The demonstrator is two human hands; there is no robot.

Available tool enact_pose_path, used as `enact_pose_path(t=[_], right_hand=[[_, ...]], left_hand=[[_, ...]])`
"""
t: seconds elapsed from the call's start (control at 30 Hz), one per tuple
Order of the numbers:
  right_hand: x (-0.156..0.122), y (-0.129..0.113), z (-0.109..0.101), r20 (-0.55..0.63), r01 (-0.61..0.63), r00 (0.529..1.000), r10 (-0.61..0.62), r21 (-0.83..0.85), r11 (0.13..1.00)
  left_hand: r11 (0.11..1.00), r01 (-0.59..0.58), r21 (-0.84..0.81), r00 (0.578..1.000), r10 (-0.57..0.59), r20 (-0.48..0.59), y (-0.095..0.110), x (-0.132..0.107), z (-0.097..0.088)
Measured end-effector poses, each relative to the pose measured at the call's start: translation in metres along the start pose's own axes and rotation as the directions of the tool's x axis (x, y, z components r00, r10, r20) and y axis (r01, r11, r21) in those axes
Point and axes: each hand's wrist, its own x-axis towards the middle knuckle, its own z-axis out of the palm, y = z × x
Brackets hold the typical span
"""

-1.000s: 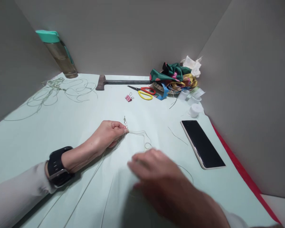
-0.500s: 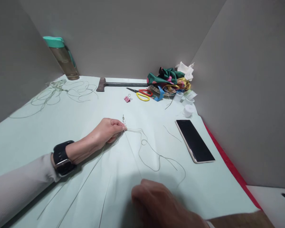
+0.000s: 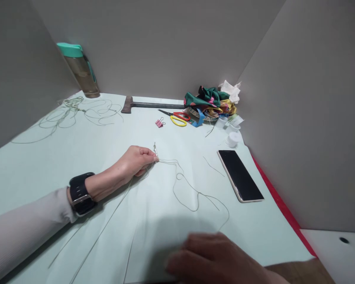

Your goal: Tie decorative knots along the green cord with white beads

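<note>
Near the middle of the table, my left hand (image 3: 140,159) is closed, thumb and forefinger pinching a small knotted cord piece (image 3: 156,150) with a metal end that sticks up past the fingertips. Thin pale green cords (image 3: 180,176) trail from it to the right in loose loops. Other strands (image 3: 106,221) run from under the hand toward the near edge. My right hand (image 3: 215,258) is low at the near edge, blurred, its fingers curled together. Whatever lies between those fingers is hidden.
Behind lie a pink binder clip (image 3: 160,122), scissors (image 3: 179,119), a hammer-like tool (image 3: 154,105) and a pile of cloth (image 3: 208,98). A phone (image 3: 241,175) and white spool (image 3: 233,139) are right; a bottle (image 3: 83,75) and tangled cord (image 3: 68,112) are far left.
My right hand has moved nearer the bottom edge and turned. The strand that ran from the left fingers toward it no longer shows clearly. My left hand keeps its pinch.
</note>
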Motion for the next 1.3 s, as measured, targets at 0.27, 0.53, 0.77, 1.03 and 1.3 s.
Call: enact_pose_path(t=[0.27,0.53,0.77,1.03,1.3], right_hand=[[0.094,0.009,0.021,-0.012,0.411,0.867,-0.498,-0.549,0.728],[0.087,0.018,0.016,-0.026,0.407,0.866,-0.5,-0.545,0.733],[0.094,0.029,0.013,-0.017,0.419,0.846,-0.533,-0.596,0.685],[0.095,0.038,0.025,-0.162,0.381,0.834,-0.528,-0.523,0.763],[0.074,0.025,0.023,-0.076,0.289,0.913,-0.401,-0.572,0.768]], left_hand=[[1.0,-0.011,0.006,1.0,0.011,0.002,0.003,-0.004,0.0],[0.999,-0.021,-0.045,1.0,0.022,0.016,-0.005,0.0,-0.003],[1.0,0.028,-0.006,1.0,-0.028,-0.007,0.002,-0.003,0.0],[1.0,0.032,0.002,0.999,-0.031,-0.015,0.007,-0.008,0.003],[1.0,0.019,0.014,0.999,-0.019,-0.043,0.001,-0.005,0.0]])
